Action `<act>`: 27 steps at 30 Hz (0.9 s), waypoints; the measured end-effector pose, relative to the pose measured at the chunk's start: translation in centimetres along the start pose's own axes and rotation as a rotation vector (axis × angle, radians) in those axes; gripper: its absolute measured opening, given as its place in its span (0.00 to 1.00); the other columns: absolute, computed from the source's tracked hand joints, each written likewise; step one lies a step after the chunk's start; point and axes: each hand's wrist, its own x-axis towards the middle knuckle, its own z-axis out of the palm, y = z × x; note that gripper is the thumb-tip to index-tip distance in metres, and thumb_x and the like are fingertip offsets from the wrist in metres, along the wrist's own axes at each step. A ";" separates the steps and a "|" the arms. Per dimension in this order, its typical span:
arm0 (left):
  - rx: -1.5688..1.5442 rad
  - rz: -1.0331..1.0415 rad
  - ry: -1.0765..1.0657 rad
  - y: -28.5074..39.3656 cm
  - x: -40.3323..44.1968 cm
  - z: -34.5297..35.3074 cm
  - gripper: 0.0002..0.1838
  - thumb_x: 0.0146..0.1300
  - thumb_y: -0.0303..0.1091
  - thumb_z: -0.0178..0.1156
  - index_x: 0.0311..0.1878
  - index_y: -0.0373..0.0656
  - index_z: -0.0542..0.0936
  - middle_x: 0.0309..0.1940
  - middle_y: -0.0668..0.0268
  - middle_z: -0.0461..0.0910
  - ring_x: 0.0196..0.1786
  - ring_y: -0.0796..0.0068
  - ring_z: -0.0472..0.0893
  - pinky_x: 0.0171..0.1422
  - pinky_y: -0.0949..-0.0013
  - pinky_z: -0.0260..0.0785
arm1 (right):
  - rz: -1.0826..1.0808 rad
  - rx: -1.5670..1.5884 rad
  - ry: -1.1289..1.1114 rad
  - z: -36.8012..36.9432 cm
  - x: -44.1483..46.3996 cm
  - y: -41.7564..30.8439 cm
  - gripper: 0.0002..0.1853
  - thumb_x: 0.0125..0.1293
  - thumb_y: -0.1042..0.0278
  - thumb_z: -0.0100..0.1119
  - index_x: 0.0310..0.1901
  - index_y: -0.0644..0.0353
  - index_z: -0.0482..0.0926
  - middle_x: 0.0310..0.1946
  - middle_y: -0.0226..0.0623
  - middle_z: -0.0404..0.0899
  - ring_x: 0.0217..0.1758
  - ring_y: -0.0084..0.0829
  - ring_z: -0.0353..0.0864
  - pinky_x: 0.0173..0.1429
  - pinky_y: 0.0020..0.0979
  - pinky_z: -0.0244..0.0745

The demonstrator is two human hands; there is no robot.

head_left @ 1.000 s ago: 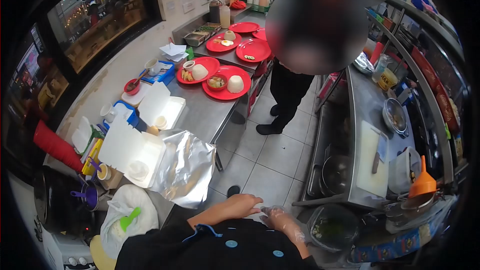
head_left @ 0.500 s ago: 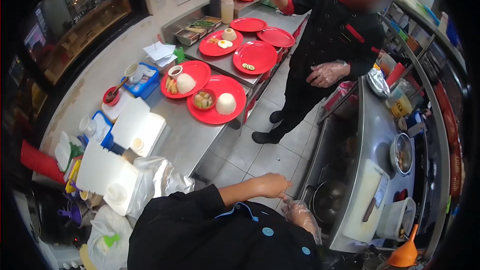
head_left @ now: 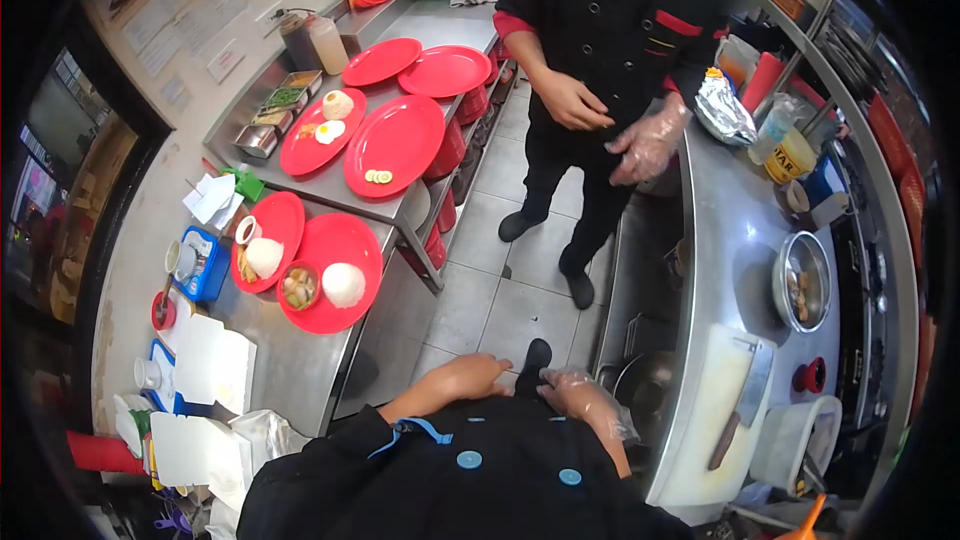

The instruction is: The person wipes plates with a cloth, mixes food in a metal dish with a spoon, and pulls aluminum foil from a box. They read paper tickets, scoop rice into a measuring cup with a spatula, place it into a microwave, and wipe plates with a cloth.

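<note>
My left hand (head_left: 468, 378) is bare and reaches out in front of my black jacket, its fingers loosely stretched, holding nothing. Facing it is my right hand (head_left: 582, 398), in a clear plastic glove, also with loose fingers and nothing in it. A small gap separates the two, above the tiled floor (head_left: 465, 305). To the left, a red plate (head_left: 362, 240) bears a rice mound (head_left: 343, 284) and a small bowl of soup (head_left: 300, 286). Beside it, another red plate (head_left: 283, 218) carries rice, a sauce cup and fried pieces.
A co-worker (head_left: 610, 30) stands ahead, one hand gloved. More red plates (head_left: 410, 130) line the left counter, with open white boxes (head_left: 212, 365) nearer me. On the right counter are a knife (head_left: 735, 415) on a cutting board (head_left: 705, 440) and a metal bowl (head_left: 802, 282).
My view has swung right. My hands have drawn level, fingers facing each other. The co-worker has come closer and lowered the raised bare hand to the waist, near the gloved one.
</note>
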 end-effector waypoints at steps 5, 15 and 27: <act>0.043 -0.083 0.039 1.6 6.7 -5.7 0.29 0.60 0.47 0.56 0.60 0.40 0.67 0.45 0.47 0.76 0.50 0.47 0.74 0.54 0.54 0.65 | -0.035 -0.050 0.050 -7.9 4.6 3.6 0.17 0.64 0.58 0.48 0.48 0.61 0.73 0.39 0.53 0.77 0.45 0.51 0.76 0.51 0.46 0.70; -0.118 -0.104 0.151 0.2 12.4 -14.4 0.29 0.60 0.46 0.56 0.61 0.41 0.66 0.42 0.46 0.76 0.48 0.46 0.74 0.52 0.53 0.65 | -0.296 -0.094 -0.009 -15.8 19.5 5.3 0.18 0.63 0.57 0.49 0.49 0.58 0.73 0.45 0.52 0.76 0.48 0.50 0.75 0.53 0.46 0.69; -0.180 -0.092 0.265 -12.1 16.0 -32.3 0.28 0.61 0.44 0.56 0.61 0.41 0.66 0.49 0.47 0.73 0.54 0.49 0.72 0.58 0.57 0.64 | -0.446 -0.369 -0.128 -10.9 53.8 14.4 0.14 0.54 0.60 0.54 0.41 0.53 0.81 0.42 0.41 0.79 0.45 0.42 0.79 0.48 0.40 0.73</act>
